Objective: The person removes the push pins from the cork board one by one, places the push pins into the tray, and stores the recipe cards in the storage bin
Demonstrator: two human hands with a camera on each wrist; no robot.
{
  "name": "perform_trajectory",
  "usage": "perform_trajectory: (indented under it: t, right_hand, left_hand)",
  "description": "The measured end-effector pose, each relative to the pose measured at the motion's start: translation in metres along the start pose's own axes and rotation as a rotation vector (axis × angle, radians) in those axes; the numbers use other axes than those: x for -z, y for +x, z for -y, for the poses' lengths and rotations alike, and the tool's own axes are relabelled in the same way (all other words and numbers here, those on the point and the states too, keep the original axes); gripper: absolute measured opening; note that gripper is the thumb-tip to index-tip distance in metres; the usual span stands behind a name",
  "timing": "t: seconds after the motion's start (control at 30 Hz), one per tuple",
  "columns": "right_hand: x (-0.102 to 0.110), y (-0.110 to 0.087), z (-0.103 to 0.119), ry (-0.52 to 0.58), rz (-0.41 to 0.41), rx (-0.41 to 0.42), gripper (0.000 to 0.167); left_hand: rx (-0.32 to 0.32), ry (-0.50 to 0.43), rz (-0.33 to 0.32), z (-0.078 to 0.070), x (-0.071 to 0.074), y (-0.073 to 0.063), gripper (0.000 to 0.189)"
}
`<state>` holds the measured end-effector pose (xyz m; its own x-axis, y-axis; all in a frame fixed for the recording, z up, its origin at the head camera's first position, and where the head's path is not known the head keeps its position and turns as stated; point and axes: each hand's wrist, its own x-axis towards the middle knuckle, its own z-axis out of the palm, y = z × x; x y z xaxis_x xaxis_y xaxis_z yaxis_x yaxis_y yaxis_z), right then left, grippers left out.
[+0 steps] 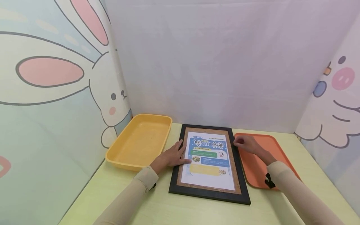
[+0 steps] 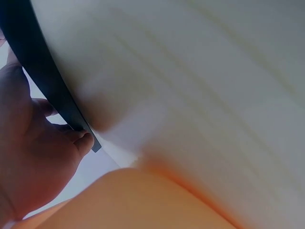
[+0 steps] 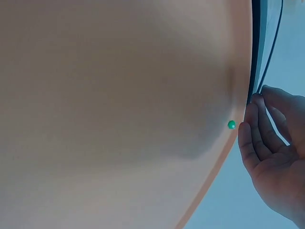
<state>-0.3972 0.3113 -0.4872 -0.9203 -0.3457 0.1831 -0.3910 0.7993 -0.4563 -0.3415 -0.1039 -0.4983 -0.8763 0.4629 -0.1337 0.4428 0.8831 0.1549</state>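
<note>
A black-framed cork board lies flat on the table. A printed poster with Chinese text, blue, green and yellow blocks and small food pictures lies on its cork face. My left hand rests on the board's left side with spread fingers, its thumb on the poster's edge. In the left wrist view, the fingers lie at the black frame edge. My right hand is at the board's upper right edge, over the tray rim. Its thumb and forefinger meet there in the right wrist view; anything between them is hidden.
An orange tray stands close against the board's right side. Near its rim lies a small green round object. A deep yellow tray stands to the left. A pale curtain backs the table, and printed cartoon panels flank it.
</note>
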Motion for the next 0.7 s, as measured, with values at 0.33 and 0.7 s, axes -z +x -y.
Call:
perform_trajectory:
  t: [0.33, 0.7]
  right_hand:
    - [0.003, -0.002, -0.018, 0.035, -0.061, -0.061, 0.012]
    - [0.000, -0.002, -0.026, -0.018, -0.064, -0.079, 0.012]
  left_hand:
    - [-0.002, -0.017, -0.005, -0.001, 0.002, -0.003, 0.106]
    - [0.008, -0.021, 0.001, -0.001, 0.002, -0.001, 0.106]
